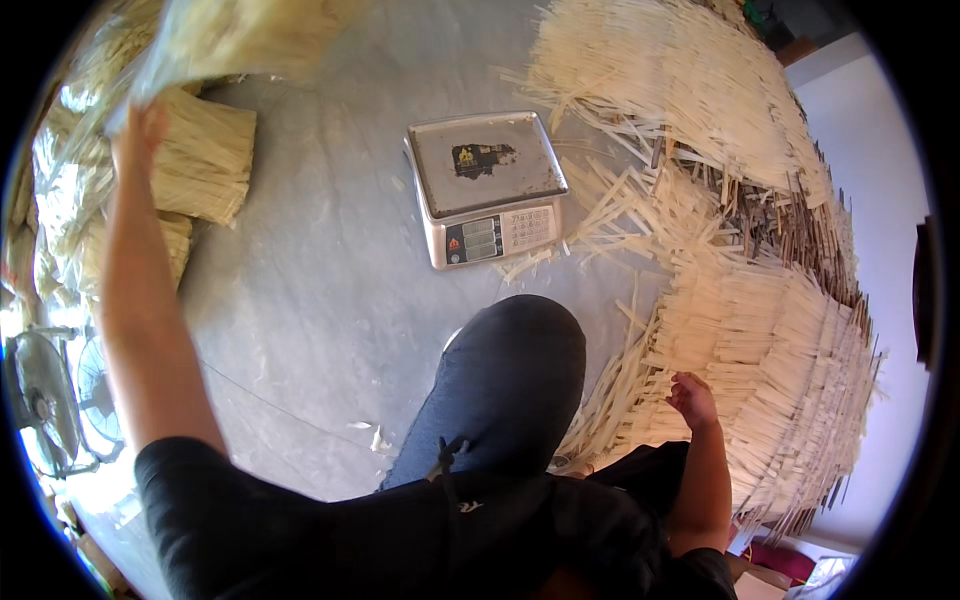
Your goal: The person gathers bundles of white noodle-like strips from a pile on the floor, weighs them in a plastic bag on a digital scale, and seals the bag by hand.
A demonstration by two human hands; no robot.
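Note:
At the upper left, my left hand (141, 135) is raised and grips one end of a clear plastic bag (247, 37) filled with pale yellowish strips. Hand and bag are both blurred. Just below them stand other bagged bundles of strips (206, 157). On the right, my right hand (693, 399) hovers with fingers curled, and nothing shows in it. It is nearest to a large layered stack of pale flat dried strips (750, 330). Between the hands, a digital weighing scale (517, 180) sits on the grey floor, its metal tray bearing a dark worn label and small crumbs.
A second tall pile of strips (660, 82) rises at the upper right, with loose strips (622, 202) spilling beside the scale. Floor fans (45, 405) stand at the far left. A white wall (870, 150) borders the stacks. My bent knee (517, 360) is before the scale.

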